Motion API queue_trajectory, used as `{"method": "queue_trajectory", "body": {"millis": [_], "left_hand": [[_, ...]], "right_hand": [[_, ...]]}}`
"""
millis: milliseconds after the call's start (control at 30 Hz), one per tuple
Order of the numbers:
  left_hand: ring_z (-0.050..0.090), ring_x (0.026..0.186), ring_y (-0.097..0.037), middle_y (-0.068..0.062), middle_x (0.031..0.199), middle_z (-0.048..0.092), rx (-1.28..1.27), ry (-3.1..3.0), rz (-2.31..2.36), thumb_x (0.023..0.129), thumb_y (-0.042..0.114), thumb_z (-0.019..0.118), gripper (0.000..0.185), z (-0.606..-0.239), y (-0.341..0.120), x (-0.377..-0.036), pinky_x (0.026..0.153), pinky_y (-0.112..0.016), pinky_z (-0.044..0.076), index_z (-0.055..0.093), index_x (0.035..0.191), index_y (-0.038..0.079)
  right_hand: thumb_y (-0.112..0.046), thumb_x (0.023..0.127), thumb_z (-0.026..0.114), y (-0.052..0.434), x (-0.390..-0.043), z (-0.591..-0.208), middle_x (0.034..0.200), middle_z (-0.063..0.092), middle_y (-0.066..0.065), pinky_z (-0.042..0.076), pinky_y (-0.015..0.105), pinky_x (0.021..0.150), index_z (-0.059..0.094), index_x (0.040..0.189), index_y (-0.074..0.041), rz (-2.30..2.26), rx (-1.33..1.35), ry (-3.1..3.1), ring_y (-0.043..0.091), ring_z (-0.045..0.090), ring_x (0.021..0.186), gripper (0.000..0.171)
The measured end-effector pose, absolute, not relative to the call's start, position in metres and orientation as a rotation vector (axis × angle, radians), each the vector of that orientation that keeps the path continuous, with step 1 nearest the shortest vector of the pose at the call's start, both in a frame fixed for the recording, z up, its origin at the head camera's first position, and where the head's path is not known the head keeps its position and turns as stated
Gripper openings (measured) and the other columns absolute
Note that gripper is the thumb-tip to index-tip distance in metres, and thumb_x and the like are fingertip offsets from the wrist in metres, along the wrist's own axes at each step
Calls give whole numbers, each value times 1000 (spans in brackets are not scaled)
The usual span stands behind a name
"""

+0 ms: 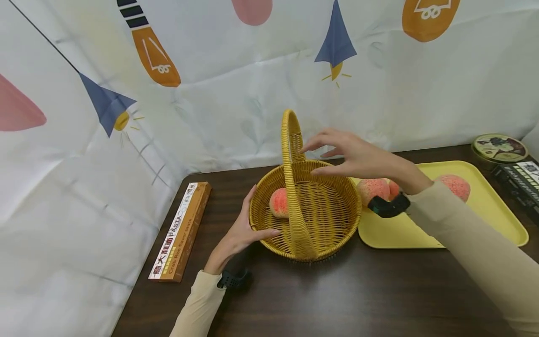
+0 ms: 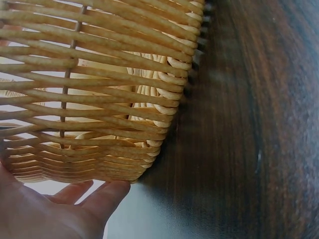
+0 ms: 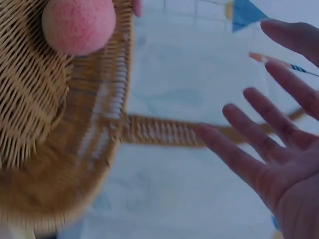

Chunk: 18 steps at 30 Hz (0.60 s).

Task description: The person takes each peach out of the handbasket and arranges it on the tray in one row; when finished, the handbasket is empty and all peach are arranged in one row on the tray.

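Observation:
A yellow wicker basket with a tall arched handle stands on the table, a pink-and-cream peach lying inside its left part. At the basket's left side, my left hand holds the rim, thumb over the edge and fingers along the outer wall. Woven strands fill much of the left wrist view, the fingers touching them from below. Above the basket's right side hovers my right hand, fingers spread, holding nothing. The right wrist view shows its bare palm near the handle.
Several similar peaches lie on a yellow tray at right, partly behind the right arm. A pasta box lies left of the basket. A round tin and a dark box sit at far right. Printed cloth hangs behind.

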State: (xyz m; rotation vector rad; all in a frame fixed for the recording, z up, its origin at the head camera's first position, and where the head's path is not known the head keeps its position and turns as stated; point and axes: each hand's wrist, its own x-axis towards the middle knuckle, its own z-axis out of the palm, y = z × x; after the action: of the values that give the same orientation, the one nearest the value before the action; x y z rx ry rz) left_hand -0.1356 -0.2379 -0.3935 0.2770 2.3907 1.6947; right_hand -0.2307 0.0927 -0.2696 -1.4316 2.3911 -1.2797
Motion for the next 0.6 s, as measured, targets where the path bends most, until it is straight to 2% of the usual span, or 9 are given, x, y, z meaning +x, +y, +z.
{"method": "queue_trajectory", "body": {"millis": [133, 300, 467, 600], "left_hand": [[32, 151, -33, -9, 171, 13, 282, 2366, 1712, 83, 27, 92, 130, -393, -238, -136, 118, -56, 34, -5, 168, 28], [33, 151, -34, -10, 172, 10, 273, 2374, 1685, 84, 29, 91, 128, -395, -235, -135, 118, -55, 34, -6, 168, 29], [36, 149, -36, -13, 171, 11, 247, 2377, 1698, 83, 27, 91, 128, -394, -236, -133, 116, -56, 36, -5, 169, 28], [33, 151, -34, -11, 172, 11, 251, 2392, 1690, 82, 28, 92, 129, -392, -237, -133, 117, -56, 34, -4, 169, 28]], "right_hand": [[-5, 98, 74, 50, -248, -287, 139, 53, 20, 52, 51, 103, 62, 136, 1, -1236, -1467, 2158, 37, 51, 133, 40], [0, 98, 69, 23, -258, -317, 145, 53, 25, 48, 53, 107, 56, 141, 9, -1112, -1461, 2021, 43, 49, 137, 47], [-11, 99, 71, 8, -256, -330, 140, 61, 19, 42, 50, 112, 58, 141, 6, -897, -1526, 2056, 35, 55, 132, 48], [-20, 96, 76, 2, -254, -336, 133, 62, 14, 46, 43, 105, 62, 140, 0, -805, -1516, 2123, 27, 58, 121, 50]]}}
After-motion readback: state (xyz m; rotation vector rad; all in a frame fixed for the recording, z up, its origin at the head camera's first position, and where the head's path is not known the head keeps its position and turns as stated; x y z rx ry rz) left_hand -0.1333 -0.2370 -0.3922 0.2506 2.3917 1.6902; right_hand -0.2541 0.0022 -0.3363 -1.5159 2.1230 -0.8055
